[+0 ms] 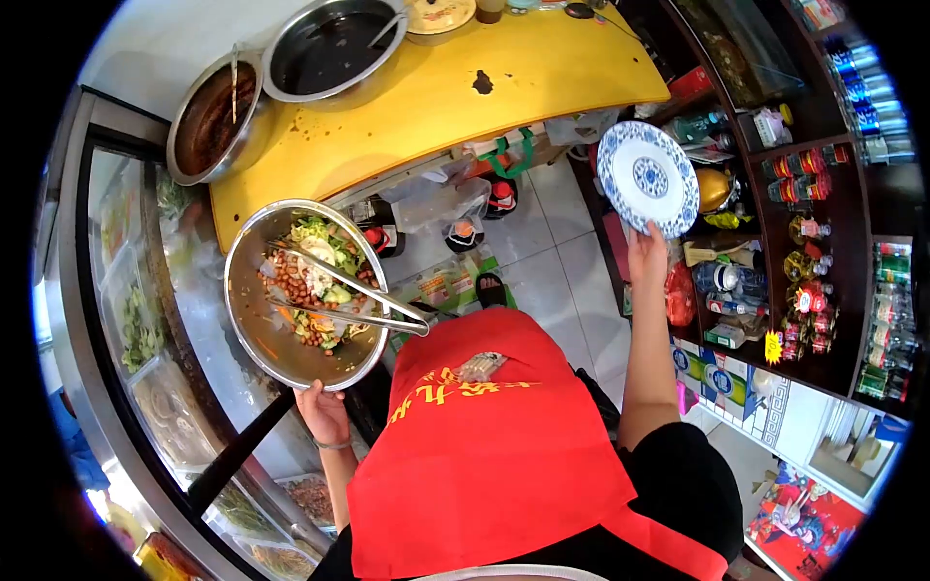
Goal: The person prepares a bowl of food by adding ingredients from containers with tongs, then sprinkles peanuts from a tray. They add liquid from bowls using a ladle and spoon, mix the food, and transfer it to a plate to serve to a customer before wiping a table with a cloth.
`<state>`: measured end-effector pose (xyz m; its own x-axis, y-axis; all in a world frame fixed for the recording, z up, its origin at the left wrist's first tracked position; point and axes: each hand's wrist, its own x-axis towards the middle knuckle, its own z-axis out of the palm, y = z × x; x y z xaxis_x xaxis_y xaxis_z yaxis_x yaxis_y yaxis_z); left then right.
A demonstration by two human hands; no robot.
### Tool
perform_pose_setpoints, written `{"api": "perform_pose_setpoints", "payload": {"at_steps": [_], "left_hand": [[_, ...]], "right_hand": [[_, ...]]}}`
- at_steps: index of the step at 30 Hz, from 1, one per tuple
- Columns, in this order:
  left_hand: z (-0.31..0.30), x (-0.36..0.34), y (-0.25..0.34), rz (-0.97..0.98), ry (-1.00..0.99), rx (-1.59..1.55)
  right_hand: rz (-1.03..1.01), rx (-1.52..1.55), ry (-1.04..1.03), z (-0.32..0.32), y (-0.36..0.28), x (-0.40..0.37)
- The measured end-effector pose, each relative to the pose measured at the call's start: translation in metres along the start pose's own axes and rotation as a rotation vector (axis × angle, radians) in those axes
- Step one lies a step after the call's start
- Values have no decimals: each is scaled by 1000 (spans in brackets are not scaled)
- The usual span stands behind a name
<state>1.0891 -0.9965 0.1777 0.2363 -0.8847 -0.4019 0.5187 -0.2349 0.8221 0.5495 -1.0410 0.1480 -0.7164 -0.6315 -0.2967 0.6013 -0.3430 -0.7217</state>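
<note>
My left hand (pixel 324 414) grips the near rim of a large stainless steel mixing bowl (pixel 254 324), its fingers partly hidden behind the rim. Peanuts (pixel 286 290), shredded greens (pixel 339 242) and other chopped food lie in the bowl. Metal tongs (pixel 392 322) rest across the food, with their handle end jutting over the bowl's right side. Out to the right, my right hand (pixel 648 254) holds a round white plate (pixel 630 194) with a blue pattern by its lower edge. No food shows on the plate.
On the yellow table (pixel 504 73) stand a metal basin of dark liquid (pixel 334 48) and one of red-brown sauce (pixel 213 121). A glass-fronted food case (pixel 126 290) borders the left. Shelves of bottles and cans (pixel 804 242) line the right. Bottles and bags (pixel 436 203) sit under the table.
</note>
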Motion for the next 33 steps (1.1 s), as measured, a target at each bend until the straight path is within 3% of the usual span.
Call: {"api": "perform_pose_setpoints", "payload": {"at_steps": [7, 16, 18, 21, 22, 24, 27, 30, 33], "left_hand": [[71, -55, -29, 47, 75, 24], [93, -121, -69, 117, 224, -69], [106, -127, -73, 135, 380, -103], [101, -140, -80, 180, 332, -124], [95, -141, -81, 183, 347, -122], [79, -127, -73, 185, 435, -153], [87, -126, -55, 240, 424, -124], [89, -119, -32, 272, 439, -118], [89, -102, -8, 309, 385, -108]], "right_hand": [[170, 77, -54, 17, 9, 110], [406, 63, -176, 49, 65, 177], [447, 47, -184, 62, 68, 194], [371, -111, -62, 72, 85, 228], [334, -149, 41, 79, 88, 233], [365, -108, 59, 91, 102, 253], [433, -117, -54, 87, 98, 266], [415, -312, -95, 87, 87, 260], [648, -218, -371, 75, 72, 254]]}}
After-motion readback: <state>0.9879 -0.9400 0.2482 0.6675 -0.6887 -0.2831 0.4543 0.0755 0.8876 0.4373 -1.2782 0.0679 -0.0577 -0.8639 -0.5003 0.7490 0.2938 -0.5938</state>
